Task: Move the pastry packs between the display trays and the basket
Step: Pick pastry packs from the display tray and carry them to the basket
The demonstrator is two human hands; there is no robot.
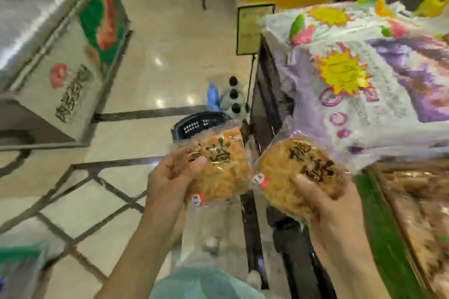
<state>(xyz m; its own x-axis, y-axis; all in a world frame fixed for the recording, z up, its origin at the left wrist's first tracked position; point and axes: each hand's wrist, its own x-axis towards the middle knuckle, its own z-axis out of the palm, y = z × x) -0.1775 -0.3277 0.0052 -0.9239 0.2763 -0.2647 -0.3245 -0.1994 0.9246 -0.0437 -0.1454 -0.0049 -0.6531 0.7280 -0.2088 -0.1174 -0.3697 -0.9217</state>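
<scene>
Above the tiled floor [155, 56], beside the display stand's left edge, both hands carry one pastry pack each: the left hand [170, 177] grips the left pack [218, 162], thumb curled over its top, and the right hand [325, 201] grips the right pack [298, 170] likewise. Neither pack is delivered yet; which way they travel I cannot tell. A dark basket [194, 124] sits on the floor just beyond the left pack. More pastries fill a display tray [413, 192] at the right, and large printed bags [364, 68] overhang it, crowding any reach.
</scene>
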